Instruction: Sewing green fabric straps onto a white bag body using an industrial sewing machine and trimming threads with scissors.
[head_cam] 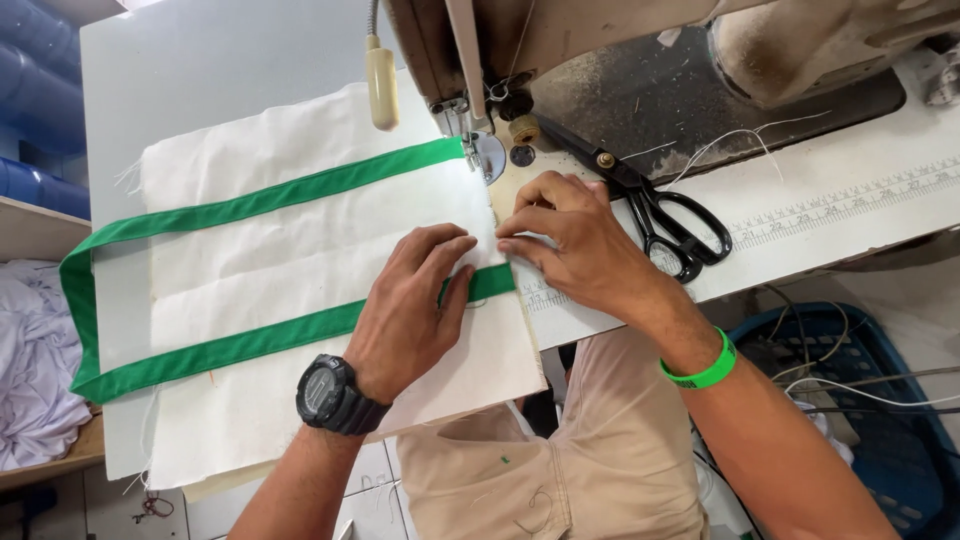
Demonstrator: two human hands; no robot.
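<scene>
White cloth [300, 250] lies flat on the desk [200, 70], filling the centre-left of the frame, its right edge reaching the needle area of the sewing machine [560, 40] at upper centre. A green strap [250, 345] is laid on the cloth in two long bands, upper and lower, joined by a loop that hangs past the cloth's left edge at the far left of the frame.

Left hand [415, 305], centre of frame: palm down, fingers spread and pressed flat on the cloth, fingertips touching the lower band of the strap near its right end. Nothing pinched. Black wristwatch [330, 393] on that wrist.

Right hand [575, 245], just right of centre: fingers drawn together, tips pinching the right edge of the cloth just above the strap's end. Green wristband [700, 368] on that wrist. The two hands sit just beside each other.

Black scissors [650, 205] lie closed on the desk just beyond the right hand, blades pointing toward the machine. A printed ruler strip [850, 205] runs along the desk's front edge at right. Blue plastic basket [900, 440] with cables at lower right, below desk level. Crumpled white fabric [35, 370] on a shelf at lower left.
</scene>
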